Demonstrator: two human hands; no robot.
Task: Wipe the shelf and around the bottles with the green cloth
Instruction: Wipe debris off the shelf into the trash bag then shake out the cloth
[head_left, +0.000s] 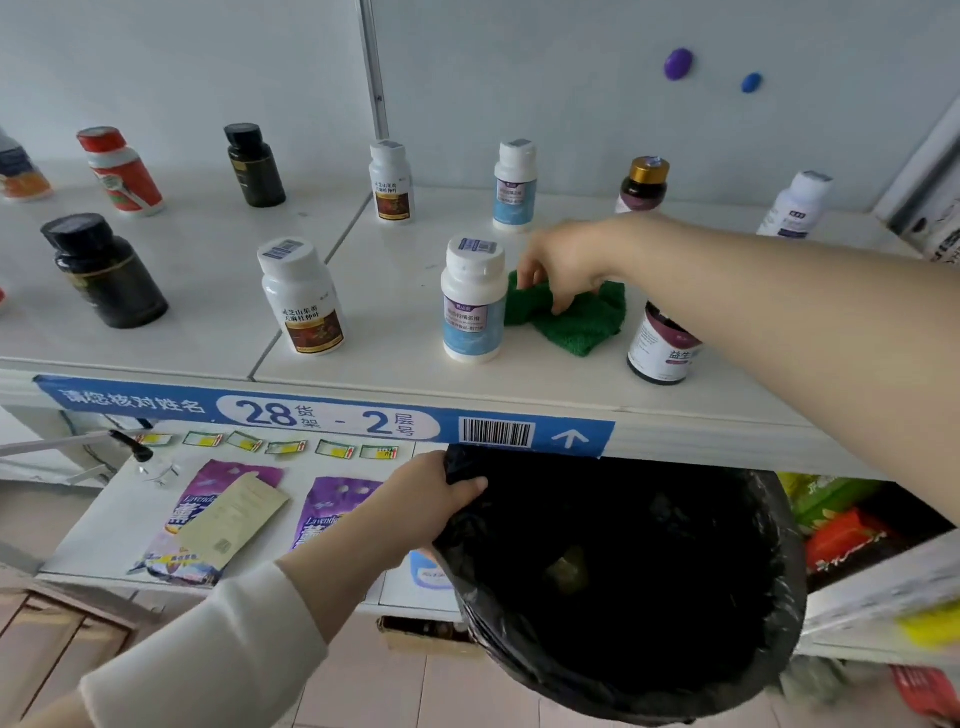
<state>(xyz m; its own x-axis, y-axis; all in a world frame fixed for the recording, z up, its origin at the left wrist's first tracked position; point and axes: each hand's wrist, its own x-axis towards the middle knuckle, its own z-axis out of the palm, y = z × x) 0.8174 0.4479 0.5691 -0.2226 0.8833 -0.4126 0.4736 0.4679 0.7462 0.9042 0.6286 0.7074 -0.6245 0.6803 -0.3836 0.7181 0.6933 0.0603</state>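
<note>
Left hand (434, 496), nearest the camera below the shelf's front edge, with fingers curled shut over the rim of a black bin liner (623, 582); the lined bin hangs open just under the shelf (395, 343) lip. Right hand (563, 262), reaching in from the right across the shelf, with fingertips bent down and pressed onto the green cloth (571, 317), bunching it against the white surface.

The green cloth lies crumpled near the front edge of the shelf, toward its right half. Its left end touches or nearly touches a white bottle with a blue label (474, 301), which stands upright close to the front edge. To the cloth's right, a dark bottle with a maroon label (662, 345) stands just beside it, partly hidden by the right forearm. These two bottles hem the cloth in on both sides.

Further left along the front, a white bottle with a brown label (304, 296) stands by the seam between shelf panels, and a black bottle (104, 270) stands toward the left edge.

Along the back edge, left to right: a red-capped bottle (122, 171), a small black bottle (255, 165), a white bottle with a brown label, a white bottle with a blue label, a gold-capped bottle (645, 184) and a white bottle (795, 205) near the right corner. A blue label strip (322, 415) reading "28 - 2" runs along the shelf's front face.
</note>
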